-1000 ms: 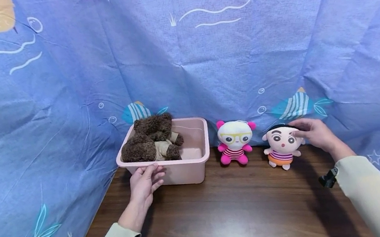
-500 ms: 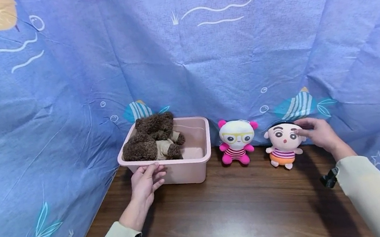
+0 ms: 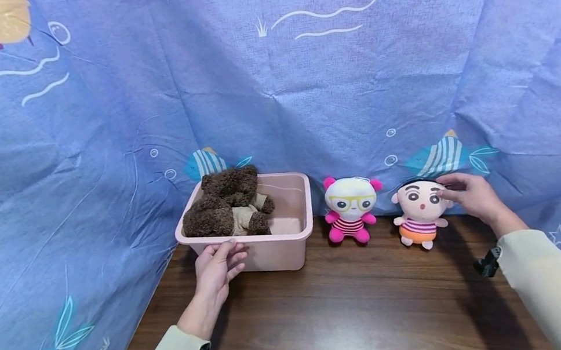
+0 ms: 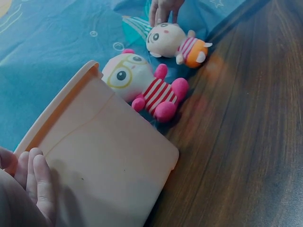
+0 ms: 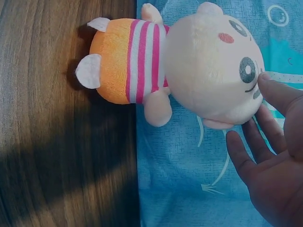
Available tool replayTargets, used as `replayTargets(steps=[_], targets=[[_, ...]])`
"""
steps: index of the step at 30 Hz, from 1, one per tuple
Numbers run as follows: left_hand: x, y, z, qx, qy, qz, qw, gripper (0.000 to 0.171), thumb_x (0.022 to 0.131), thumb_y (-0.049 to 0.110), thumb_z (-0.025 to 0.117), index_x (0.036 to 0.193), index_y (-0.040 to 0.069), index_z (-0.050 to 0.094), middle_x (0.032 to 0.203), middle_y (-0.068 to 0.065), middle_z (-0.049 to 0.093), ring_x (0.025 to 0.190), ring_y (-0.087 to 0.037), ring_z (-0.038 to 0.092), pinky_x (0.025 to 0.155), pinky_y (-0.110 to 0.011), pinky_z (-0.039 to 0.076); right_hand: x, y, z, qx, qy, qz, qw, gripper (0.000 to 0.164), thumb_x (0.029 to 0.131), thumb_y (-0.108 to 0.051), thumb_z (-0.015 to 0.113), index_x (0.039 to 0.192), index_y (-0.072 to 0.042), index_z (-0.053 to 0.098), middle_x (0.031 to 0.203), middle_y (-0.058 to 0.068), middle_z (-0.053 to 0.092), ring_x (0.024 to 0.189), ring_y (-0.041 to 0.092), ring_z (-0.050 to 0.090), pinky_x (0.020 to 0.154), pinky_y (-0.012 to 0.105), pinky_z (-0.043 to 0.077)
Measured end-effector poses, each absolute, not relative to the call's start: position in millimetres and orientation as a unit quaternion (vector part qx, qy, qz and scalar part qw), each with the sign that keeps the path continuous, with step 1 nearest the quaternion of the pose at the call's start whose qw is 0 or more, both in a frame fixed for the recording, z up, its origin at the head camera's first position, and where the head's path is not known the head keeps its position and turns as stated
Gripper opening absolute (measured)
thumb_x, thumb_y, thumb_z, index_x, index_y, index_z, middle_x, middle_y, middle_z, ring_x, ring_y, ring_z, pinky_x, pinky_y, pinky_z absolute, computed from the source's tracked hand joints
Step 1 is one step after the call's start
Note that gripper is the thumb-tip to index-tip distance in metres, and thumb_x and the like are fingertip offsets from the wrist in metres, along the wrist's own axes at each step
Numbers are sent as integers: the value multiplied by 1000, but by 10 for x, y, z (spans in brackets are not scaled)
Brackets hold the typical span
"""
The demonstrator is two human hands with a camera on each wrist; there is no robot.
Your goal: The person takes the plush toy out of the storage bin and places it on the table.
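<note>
My left hand (image 3: 215, 267) grips the front rim of a pink plastic bin (image 3: 269, 255), thumb at the rim and fingers against the outer wall. In the bin lies a dark brown teddy bear (image 3: 209, 216) in a knitted beige top, tipped on its side. On the right, my right hand (image 3: 475, 198) holds the head of a plush boy doll (image 5: 208, 66) with a striped shirt and orange shorts. The thumb is on its forehead; the other fingers are partly hidden behind the head. The doll sits upright on the table.
Between bin and doll sits a pink-and-white plush panda (image 3: 351, 207) with yellow glasses, close to the bin's right side. A blue fish-print cloth (image 3: 271, 100) hangs behind and at the sides. Brown wood-grain table (image 3: 339, 313) extends in front.
The head view has shifted slightly, so everything sits a little further right in it. Both hands keep their holds, and the bin and toys stay in place.
</note>
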State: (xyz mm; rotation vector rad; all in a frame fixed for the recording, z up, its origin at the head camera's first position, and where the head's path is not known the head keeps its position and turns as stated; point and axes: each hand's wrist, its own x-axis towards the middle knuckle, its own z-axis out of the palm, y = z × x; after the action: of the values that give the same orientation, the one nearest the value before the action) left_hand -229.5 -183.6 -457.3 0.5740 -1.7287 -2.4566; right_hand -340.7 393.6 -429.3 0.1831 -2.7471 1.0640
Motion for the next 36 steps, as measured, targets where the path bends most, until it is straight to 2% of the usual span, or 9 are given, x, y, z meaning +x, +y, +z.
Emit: replayTargets(steps=[8, 10, 13, 17, 18, 19, 25, 26, 36], targets=[[-2297, -1845, -4575, 184, -567, -802, 42, 19, 97, 15, 67, 108, 8, 53, 82, 4, 77, 69, -9, 74, 57, -24, 60, -3374, 3946, -4226, 69, -928, 354, 93, 44, 95, -26, 75, 127, 3, 66, 120, 31, 69, 85, -18, 50, 66, 11, 49], [-2297, -1844, -4575, 185, -565, -803, 42, 18, 97, 14, 66, 108, 8, 53, 82, 4, 77, 69, -9, 74, 57, -23, 60, -3357, 3934, -4198, 69, -931, 349, 88, 46, 96, -29, 75, 128, 2, 65, 122, 31, 68, 91, -8, 56, 67, 11, 50], [-2289, -1843, -4575, 183, -568, -802, 42, 19, 97, 14, 66, 109, 7, 53, 82, 4, 77, 70, -9, 74, 57, -23, 60, -3326, 3913, -4151, 73, -934, 342, 80, 48, 96, -29, 74, 130, 3, 63, 124, 31, 67, 104, 20, 65, 68, 12, 49], [-2276, -1836, -4571, 183, -567, -802, 40, 19, 97, 14, 66, 109, 7, 53, 82, 5, 77, 71, -9, 75, 57, -23, 60, -3286, 3860, -4054, 84, -937, 332, 73, 50, 97, -29, 73, 133, 3, 62, 127, 31, 66, 117, 45, 61, 70, 10, 47], [-2275, -1836, -4568, 183, -567, -802, 40, 19, 97, 14, 66, 109, 7, 53, 82, 5, 77, 71, -9, 75, 57, -23, 60, -3275, 3838, -4019, 87, -937, 331, 70, 50, 97, -29, 73, 133, 4, 62, 127, 31, 66, 118, 46, 61, 71, 9, 47], [-2275, -1837, -4568, 182, -568, -801, 40, 20, 97, 14, 66, 110, 7, 53, 82, 5, 77, 72, -9, 75, 58, -23, 61, -3270, 3819, -3986, 89, -939, 326, 68, 51, 97, -31, 73, 133, 3, 62, 126, 30, 67, 114, 37, 65, 71, 9, 47], [-2289, -1847, -4570, 180, -566, -804, 40, 20, 97, 14, 65, 111, 7, 53, 82, 4, 77, 72, -9, 75, 59, -24, 61, -3220, 3640, -3786, 105, -940, 322, 40, 56, 96, -37, 73, 137, -1, 60, 130, 28, 66, 117, 35, 65, 77, 18, 50], [-2288, -1847, -4568, 180, -566, -804, 40, 20, 97, 14, 65, 111, 7, 53, 83, 4, 77, 72, -9, 75, 58, -24, 61, -3210, 3596, -3757, 108, -940, 323, 38, 55, 96, -37, 73, 137, -1, 60, 130, 27, 66, 121, 43, 62, 77, 19, 51], [-2282, -1842, -4567, 181, -564, -805, 38, 19, 97, 15, 66, 109, 8, 52, 81, 5, 77, 71, -9, 75, 58, -24, 60, -3212, 3093, -3612, 162, -924, 347, 5, 53, 97, -35, 72, 140, -6, 58, 136, 23, 64, 122, 39, 63, 78, 29, 58]])
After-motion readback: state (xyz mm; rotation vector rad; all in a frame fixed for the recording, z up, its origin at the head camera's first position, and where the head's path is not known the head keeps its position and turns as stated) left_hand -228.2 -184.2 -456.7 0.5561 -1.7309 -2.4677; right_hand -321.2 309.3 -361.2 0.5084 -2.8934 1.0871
